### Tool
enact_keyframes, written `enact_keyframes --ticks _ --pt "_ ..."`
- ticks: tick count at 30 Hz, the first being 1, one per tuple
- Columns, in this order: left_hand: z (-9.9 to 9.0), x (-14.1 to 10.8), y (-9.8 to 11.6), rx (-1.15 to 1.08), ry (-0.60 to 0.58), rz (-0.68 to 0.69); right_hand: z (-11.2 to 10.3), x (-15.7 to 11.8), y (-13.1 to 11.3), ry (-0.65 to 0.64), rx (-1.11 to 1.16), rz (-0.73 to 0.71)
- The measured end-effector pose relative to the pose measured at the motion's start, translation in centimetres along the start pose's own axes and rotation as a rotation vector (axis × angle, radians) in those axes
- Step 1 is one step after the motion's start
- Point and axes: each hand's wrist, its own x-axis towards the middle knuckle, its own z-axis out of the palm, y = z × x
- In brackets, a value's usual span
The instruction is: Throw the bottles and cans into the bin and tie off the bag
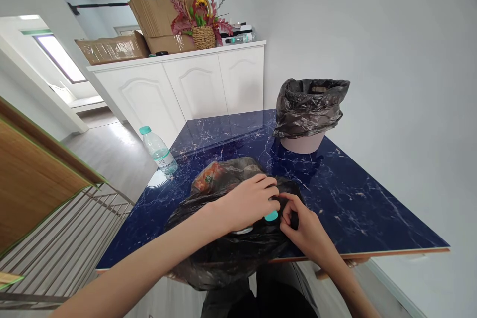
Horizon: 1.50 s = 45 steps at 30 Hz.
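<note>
A filled black plastic bag (223, 258) lies on the near part of the blue table, bulging over its front edge. Through its thin film show an orange-red wrapper (207, 179) and other items I cannot make out. My left hand (251, 203) reaches across the bag, fingers curled and closed on its dark plastic. A teal bottle cap (271, 215) shows just below those fingers. Close beside it, my right hand (301, 221) pinches the bag's gathered edge between thumb and fingers. The fingertips of both hands nearly meet.
A small bin (302, 144) lined with a black bag stands at the table's (357, 198) back right. A water bottle (160, 153) with a teal cap is at the left edge. Behind, a white cabinet (201, 82) carries cardboard boxes (112, 48) and a flower basket (203, 37). A metal rack (85, 238) is at left.
</note>
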Motion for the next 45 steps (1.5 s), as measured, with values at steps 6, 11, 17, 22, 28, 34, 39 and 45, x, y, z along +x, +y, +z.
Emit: enact_keyframes --ticks 6,11,17,22,28,34,39,45 --pt "-5.2 -3.3 -1.7 -0.486 0.263 -0.169 0.1 0.1 0.0 0.009 0.016 -0.006" --pt "-8.9 -7.7 -1.1 -0.793 0.681 -0.532 0.2 0.0 0.3 0.026 -0.013 -0.018" --pt "-9.1 -14.8 -1.8 -0.838 1.211 -0.983 0.3 -0.2 0.4 0.031 -0.028 -0.003" --pt "-6.2 -20.6 -5.0 -0.693 1.407 -1.241 0.4 -0.2 0.5 0.036 -0.03 0.0" --pt "-2.5 -24.9 -9.5 -0.69 1.288 -1.472 0.4 -0.3 0.4 0.028 -0.037 0.008" --pt "-0.4 -25.6 -11.7 -0.617 1.165 -1.483 0.4 -0.3 0.5 0.028 -0.039 0.016" --pt "0.3 -25.6 -12.2 -0.58 1.06 -1.503 0.3 -0.3 0.4 0.033 -0.039 0.015" --pt "0.2 -25.9 -12.2 -0.573 0.963 -1.56 0.2 -0.3 0.1 0.032 -0.032 0.018"
